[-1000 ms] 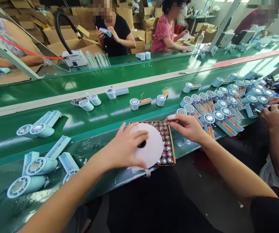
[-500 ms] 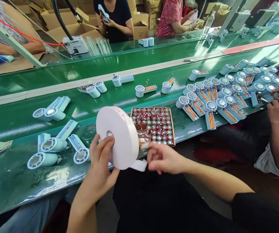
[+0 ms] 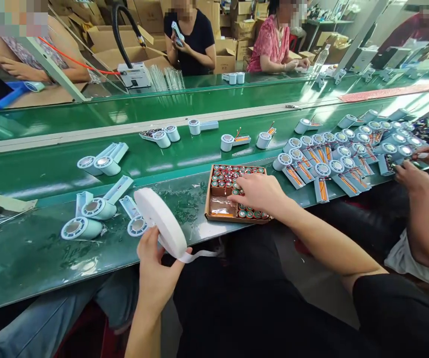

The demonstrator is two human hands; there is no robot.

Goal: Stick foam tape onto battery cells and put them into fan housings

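As the box [image 3: 207,201] sits on the bench [image 3: 188,204], the right hand [image 3: 262,193] is down over its cells [image 3: 251,215], fingers partly hidden, so no telling whether it grips one! Left of the box and nearer the body, the left hand [image 3: 159,268] grasps the roll [image 3: 162,223], tilted, its loose tail [image 3: 202,253] trailing below the box's near edge. Careful: that tail could catch on the dark clothing [image 3: 237,288] if the roll swings, and a hasty pull could snag the wires [image 3: 230,175]. Housings [image 3: 91,228] lie left of the box; more crowd its right, a co-worker's hands [image 3: 419,180] beyond.
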